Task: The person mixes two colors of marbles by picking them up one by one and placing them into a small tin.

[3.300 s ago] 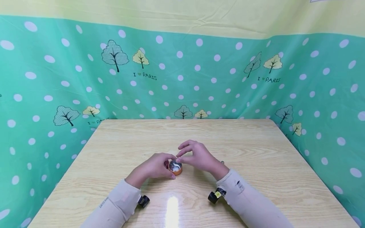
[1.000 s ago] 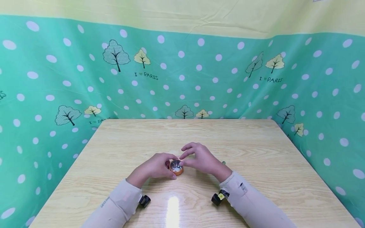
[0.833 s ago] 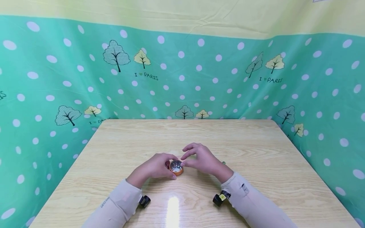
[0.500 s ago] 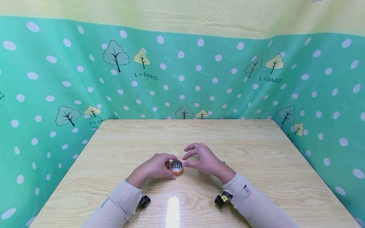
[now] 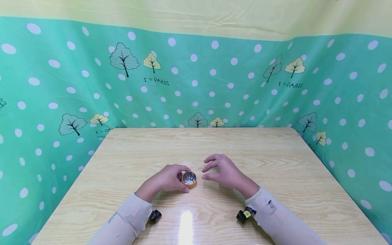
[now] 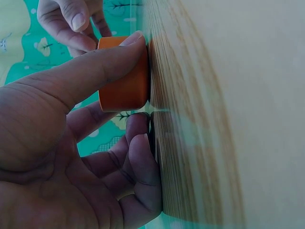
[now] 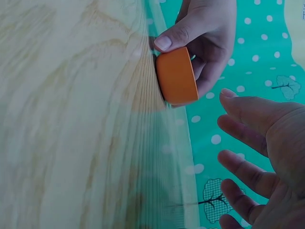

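A small round orange cup [image 5: 189, 179] with a shiny silver inside stands on the wooden table. My left hand [image 5: 169, 177] grips its left side between thumb and index finger, while the other fingers curl against the tabletop, as the left wrist view shows. Dark patches inside the cup may be reflections or small contents; I cannot tell which. To the right of the cup, apart from it, my right hand [image 5: 225, 172] hovers with fingers loosely spread and nothing between them. In the right wrist view the orange cup wall [image 7: 176, 76] faces my spread right fingers [image 7: 248, 174].
The light wood table [image 5: 147, 146] reaches back to a green dotted curtain [image 5: 196, 92] printed with trees, which also hangs along both sides. A black wrist camera sits under the left sleeve [image 5: 155, 216] and another under the right sleeve [image 5: 242, 216].
My right hand has drawn away from the cup's rim to the right, its fingers parting. The left hand keeps its hold. A small greenish thing behind the right wrist is now hidden.
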Motion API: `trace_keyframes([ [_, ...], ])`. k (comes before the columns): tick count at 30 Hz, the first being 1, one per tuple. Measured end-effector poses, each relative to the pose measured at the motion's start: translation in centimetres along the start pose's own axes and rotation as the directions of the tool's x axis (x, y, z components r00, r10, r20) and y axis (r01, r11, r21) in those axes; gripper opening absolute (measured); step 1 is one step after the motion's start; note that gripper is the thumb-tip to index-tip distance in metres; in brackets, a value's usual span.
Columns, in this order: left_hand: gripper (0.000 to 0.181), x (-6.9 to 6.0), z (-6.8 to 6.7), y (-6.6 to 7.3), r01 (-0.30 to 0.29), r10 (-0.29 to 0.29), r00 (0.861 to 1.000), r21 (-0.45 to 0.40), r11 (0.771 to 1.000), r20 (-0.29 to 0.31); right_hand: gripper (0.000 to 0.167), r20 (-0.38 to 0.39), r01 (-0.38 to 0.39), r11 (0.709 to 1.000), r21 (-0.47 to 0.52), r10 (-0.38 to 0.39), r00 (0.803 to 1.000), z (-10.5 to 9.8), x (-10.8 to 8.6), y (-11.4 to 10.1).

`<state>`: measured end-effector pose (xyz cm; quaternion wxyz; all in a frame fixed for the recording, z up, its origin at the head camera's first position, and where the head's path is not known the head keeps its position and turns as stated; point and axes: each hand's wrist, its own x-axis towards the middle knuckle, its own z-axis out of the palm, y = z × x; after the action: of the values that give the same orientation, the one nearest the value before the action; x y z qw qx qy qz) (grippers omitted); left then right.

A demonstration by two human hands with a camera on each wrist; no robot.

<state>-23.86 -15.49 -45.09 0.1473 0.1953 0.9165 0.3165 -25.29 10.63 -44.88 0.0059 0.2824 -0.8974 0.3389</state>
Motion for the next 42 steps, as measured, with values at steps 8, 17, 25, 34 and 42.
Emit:
trace_keyframes([
  [8,0.065,0.0,0.1,-0.1,0.006,-0.006,1.0,-0.006,1.0,-0.002,0.018,-0.008,-0.02,1.0,-0.012,0.019,1.0,-0.4,-0.6,0.9],
  [17,0.067,-0.1,0.2,-0.2,0.004,-0.004,1.0,0.002,1.0,-0.004,0.018,-0.014,-0.076,0.997,-0.005,0.076,0.997,-1.0,-1.3,2.2],
  [25,0.068,-0.1,0.1,0.0,-0.011,0.011,1.0,0.003,1.0,-0.007,0.02,-0.016,-0.111,0.994,0.016,0.111,0.994,-1.5,-2.0,3.4],
  [34,0.067,0.1,0.1,-0.1,0.003,-0.003,1.0,0.007,1.0,-0.006,0.021,-0.004,-0.116,0.993,0.014,0.116,0.993,-2.5,-3.0,4.6],
  [42,0.068,0.0,0.1,-0.2,0.007,-0.007,1.0,0.001,1.0,-0.009,0.024,0.036,-0.138,0.99,0.008,0.138,0.99,-3.2,-3.5,6.0],
])
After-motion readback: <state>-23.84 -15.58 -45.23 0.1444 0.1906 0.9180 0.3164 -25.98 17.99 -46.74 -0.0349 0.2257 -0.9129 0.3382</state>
